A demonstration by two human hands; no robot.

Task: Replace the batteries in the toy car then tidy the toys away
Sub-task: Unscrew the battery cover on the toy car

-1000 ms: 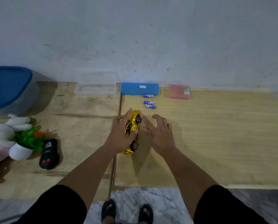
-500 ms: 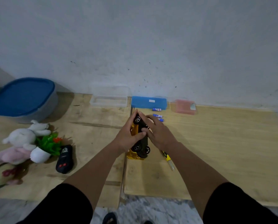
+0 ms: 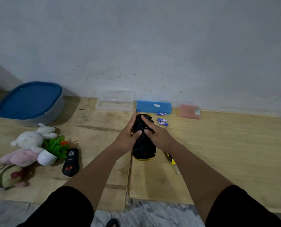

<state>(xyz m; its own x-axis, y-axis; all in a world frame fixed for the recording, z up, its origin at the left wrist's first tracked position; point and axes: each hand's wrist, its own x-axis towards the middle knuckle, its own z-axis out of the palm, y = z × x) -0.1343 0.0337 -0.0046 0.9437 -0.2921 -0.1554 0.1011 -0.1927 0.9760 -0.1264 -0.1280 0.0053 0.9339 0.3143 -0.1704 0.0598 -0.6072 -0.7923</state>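
Toy car point(image 3: 143, 141) belly-up on worktop point(image 3: 218, 153), gripped between our left hand point(image 3: 126, 138) and right hand point(image 3: 157, 136), fingers curled over chassis. Steady it; screwdriver point(image 3: 172, 163) beside right wrist, batteries point(image 3: 162, 119) just beyond right fingertips.

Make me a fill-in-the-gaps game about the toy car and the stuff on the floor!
1. Both hands, left hand and right hand, hold the toy car with its ____ underside facing up.
2. The number of loose batteries lying by the blue case is ____.
3. The big tub by the wall has a ____ lid.
4. The screwdriver lies on the ____ side of the car.

Missing words: black; three; blue; right
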